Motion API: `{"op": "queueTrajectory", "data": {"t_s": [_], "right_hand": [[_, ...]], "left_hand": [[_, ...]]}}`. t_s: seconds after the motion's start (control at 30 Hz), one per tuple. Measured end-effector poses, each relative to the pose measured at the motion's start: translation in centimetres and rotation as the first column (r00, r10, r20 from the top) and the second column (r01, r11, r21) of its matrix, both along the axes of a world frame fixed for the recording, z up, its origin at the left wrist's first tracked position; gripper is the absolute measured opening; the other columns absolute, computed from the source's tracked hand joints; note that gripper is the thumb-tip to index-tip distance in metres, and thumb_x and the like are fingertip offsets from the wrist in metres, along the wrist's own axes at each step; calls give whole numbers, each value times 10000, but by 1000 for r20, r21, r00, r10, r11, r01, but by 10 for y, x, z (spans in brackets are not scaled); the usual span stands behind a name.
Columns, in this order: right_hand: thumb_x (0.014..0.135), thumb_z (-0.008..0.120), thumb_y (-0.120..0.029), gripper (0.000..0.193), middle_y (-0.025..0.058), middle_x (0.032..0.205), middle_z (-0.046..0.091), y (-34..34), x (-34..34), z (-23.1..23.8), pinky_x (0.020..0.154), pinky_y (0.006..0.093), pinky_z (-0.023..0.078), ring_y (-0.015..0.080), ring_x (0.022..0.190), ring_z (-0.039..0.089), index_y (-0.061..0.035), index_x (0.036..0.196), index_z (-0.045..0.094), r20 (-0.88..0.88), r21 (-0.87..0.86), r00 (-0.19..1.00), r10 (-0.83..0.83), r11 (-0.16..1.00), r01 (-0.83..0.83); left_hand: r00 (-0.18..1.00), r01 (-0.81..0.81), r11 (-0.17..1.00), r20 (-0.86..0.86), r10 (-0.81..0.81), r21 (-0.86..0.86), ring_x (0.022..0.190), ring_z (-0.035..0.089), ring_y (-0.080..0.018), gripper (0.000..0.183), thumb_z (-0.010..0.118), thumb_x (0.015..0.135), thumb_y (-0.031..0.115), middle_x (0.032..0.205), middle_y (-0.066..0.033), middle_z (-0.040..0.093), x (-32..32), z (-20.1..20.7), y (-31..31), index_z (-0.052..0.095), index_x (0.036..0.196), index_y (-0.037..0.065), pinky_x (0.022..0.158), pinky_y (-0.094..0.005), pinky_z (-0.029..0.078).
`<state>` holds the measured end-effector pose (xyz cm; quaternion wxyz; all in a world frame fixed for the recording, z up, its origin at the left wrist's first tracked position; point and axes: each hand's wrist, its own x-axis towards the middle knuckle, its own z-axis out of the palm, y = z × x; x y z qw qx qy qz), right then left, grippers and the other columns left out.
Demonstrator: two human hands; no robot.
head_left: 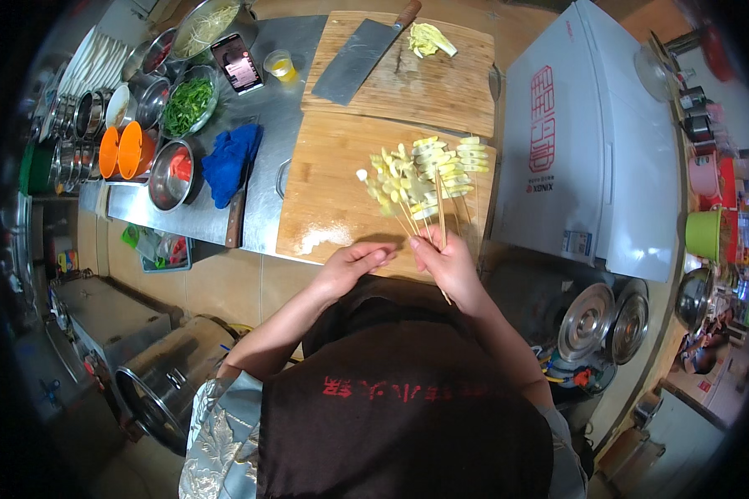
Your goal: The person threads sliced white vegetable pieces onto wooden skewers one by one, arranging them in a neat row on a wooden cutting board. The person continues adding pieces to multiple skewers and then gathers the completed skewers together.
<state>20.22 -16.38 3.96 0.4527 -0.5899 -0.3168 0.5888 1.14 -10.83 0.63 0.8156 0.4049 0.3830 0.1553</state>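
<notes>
My right hand (446,259) is closed round the lower ends of several bamboo skewers (441,204) above the front of the near wooden cutting board (324,179). Pale yellow-green vegetable slices (394,175) are threaded on their upper parts, fanned out over the board. More threaded slices (468,156) show at the board's right; whether all of those sticks run into my hand I cannot tell. My left hand (356,268), just left of the right one at the board's front edge, has its fingers loosely stretched and nothing visible in them.
On the far board (458,79) lie a cleaver (358,60) and a cabbage piece (431,39). Left on the steel counter are a blue cloth (230,165), a knife handle (235,220), a phone (238,65), bowls and orange cups (133,150). A white chest-like appliance (574,133) stands right.
</notes>
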Motion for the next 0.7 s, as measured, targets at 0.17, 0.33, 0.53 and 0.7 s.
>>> {"op": "queueTrajectory", "data": {"t_s": [0.17,0.33,0.53,0.7], "right_hand": [[898,533,-109,125,3,731,548,14,-17,-6,542,208,398,56,593,475,-18,981,549,-28,48,999,38,998,-37],[881,562,-147,193,86,876,610,9,-26,-5,641,253,466,136,709,579,-21,1027,545,351,-19,920,176,983,-181],[839,628,-233,245,156,806,637,-2,10,-8,662,369,482,306,779,625,-12,893,536,641,88,766,54,986,-144],[756,669,-246,305,185,734,624,-4,19,-42,635,444,484,370,717,610,8,808,508,906,-259,309,288,957,-132]], "left_hand": [[930,2,945,348,119,-328,983,546,-152,409,381,968,309,1153,-71,554,33,19,11,443,1244,14,886,-275,419],[904,-238,905,261,340,-354,991,565,-184,225,424,949,228,1142,-96,579,51,23,3,521,1029,41,839,-301,467],[835,-404,801,181,520,-442,933,606,-195,185,431,948,162,1037,-130,617,39,10,10,524,1035,28,801,-301,500],[853,-339,840,238,465,-424,730,569,-130,276,426,951,169,901,-66,624,17,7,20,476,1191,43,614,-238,482]]}}
